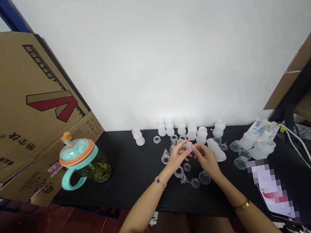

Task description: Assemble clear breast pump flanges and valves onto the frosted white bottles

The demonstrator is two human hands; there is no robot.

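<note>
The black, smooth-looking desk [133,176] carries frosted, milky-white bottles [192,131] with rounded, waisted bodies, several upright in a loose row near the plain white wall [176,48]. Glossy see-through rings [156,139] and shallow round caps [205,177] lie scattered in front of them. Over this scatter, a small clear piece [189,144] sits between the person's hands, at the fingertips of the left hand [178,156] and the right hand [207,158]; both pinch it, fingers bent and nearly meeting. The piece looks colourless, short and shiny, partly covered by fingers, its finer detail too small to make out.
</note>
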